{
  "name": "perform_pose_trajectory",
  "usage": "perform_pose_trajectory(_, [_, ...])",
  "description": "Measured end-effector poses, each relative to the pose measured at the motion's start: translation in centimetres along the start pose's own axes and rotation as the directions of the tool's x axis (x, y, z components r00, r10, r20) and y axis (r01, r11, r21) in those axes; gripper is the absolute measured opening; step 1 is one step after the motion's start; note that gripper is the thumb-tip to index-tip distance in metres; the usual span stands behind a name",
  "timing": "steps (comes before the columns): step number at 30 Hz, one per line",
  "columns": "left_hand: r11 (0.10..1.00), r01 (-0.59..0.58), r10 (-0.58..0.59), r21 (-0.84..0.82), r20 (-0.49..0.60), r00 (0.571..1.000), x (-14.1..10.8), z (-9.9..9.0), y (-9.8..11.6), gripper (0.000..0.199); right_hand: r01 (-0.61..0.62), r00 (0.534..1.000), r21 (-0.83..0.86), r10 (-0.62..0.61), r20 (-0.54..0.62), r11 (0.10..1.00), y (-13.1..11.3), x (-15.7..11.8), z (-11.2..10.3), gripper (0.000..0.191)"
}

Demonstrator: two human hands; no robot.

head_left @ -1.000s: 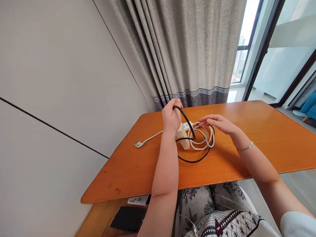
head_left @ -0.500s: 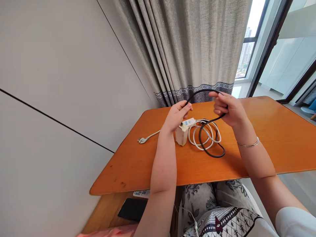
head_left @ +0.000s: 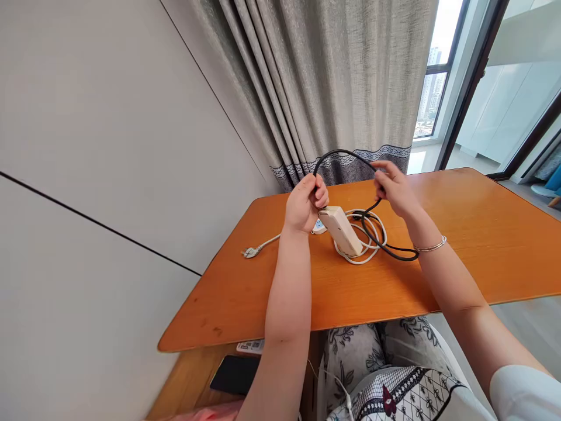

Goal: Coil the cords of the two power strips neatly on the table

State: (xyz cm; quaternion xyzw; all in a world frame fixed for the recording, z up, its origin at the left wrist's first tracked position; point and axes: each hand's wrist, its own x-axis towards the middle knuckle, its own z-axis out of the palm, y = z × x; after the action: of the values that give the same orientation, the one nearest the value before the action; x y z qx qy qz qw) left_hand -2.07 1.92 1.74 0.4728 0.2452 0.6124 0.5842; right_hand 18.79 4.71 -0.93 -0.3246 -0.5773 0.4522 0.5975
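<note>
My left hand (head_left: 305, 202) is closed around a black cable (head_left: 339, 151) just above a cream-coloured power adapter box (head_left: 342, 231). Tilted, the box appears to hang from the cable's end over the coiled cords. The cable arches up and across to my right hand (head_left: 392, 187), whose thumb and fingers pinch it, with the index finger stretched out. From there it loops down toward the orange-brown tabletop (head_left: 245, 292). A white power strip (head_left: 319, 227) lies behind the box, mostly hidden. Its white cord (head_left: 382, 225) is coiled to the right.
A white plug (head_left: 251, 252) lies on the table's left side. Below the near edge are a dark phone (head_left: 234, 374) and a white remote-like object (head_left: 250, 347). A grey curtain (head_left: 342, 76) hangs beyond the far edge, and a pale wall panel (head_left: 109, 146) stands left.
The adapter box has swung from upright to tilted, its lower end moving right. My left hand has shifted slightly left, and my right hand lower. The black loop on the table has moved right.
</note>
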Motion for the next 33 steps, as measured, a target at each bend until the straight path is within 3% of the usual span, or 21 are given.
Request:
perform_pose_trajectory(5, [0.98,-0.031,0.001,-0.194,-0.156,0.988,-0.1,0.7,0.5,0.036,-0.153,0.955,-0.187,0.194,0.224,0.97,1.1,-1.3,2.7,0.031])
perform_pose_trajectory(8, [0.957,-0.051,-0.016,-0.286,-0.226,0.974,0.4,0.0,0.3,0.035,-0.156,0.934,-0.185,0.206,0.293,0.97,1.1,-1.9,3.5,0.044])
perform_pose_trajectory(11, [0.938,-0.123,0.02,-0.325,-0.303,0.953,1.3,-1.4,0.1,0.03,-0.226,0.918,-0.128,0.255,0.304,0.966,0.7,-2.1,3.4,0.044])
perform_pose_trajectory(16, [0.952,-0.258,0.18,-0.165,-0.379,0.908,2.5,-4.2,-0.2,0.031,-0.334,0.862,-0.041,0.323,0.39,0.942,0.7,-1.6,2.3,0.04])
perform_pose_trajectory(21, [0.943,-0.329,0.327,0.045,-0.309,0.893,2.9,-6.0,-0.2,0.03,-0.386,0.782,-0.017,0.337,0.523,0.922,1.1,-1.1,1.4,0.05])
perform_pose_trajectory(24, [0.932,-0.341,0.362,0.123,-0.29,0.886,2.6,-6.0,0.2,0.029,-0.372,0.76,-0.031,0.323,0.564,0.928,0.7,-1.2,1.0,0.054])
perform_pose_trajectory(28, [0.934,-0.326,0.356,0.144,-0.414,0.838,2.0,-4.8,0.9,0.035,-0.387,0.737,-0.033,0.331,0.589,0.921,-0.2,-1.7,1.3,0.043])
perform_pose_trajectory(30, [0.93,-0.329,0.367,0.164,-0.422,0.829,1.6,-3.9,0.9,0.035,-0.407,0.742,-0.045,0.359,0.567,0.912,-0.6,-1.9,1.8,0.026])
perform_pose_trajectory(33, [0.914,-0.333,0.398,0.233,-0.352,0.847,0.8,-2.3,0.6,0.034,-0.392,0.843,-0.009,0.363,0.396,0.92,-1.0,-2.2,2.8,0.013])
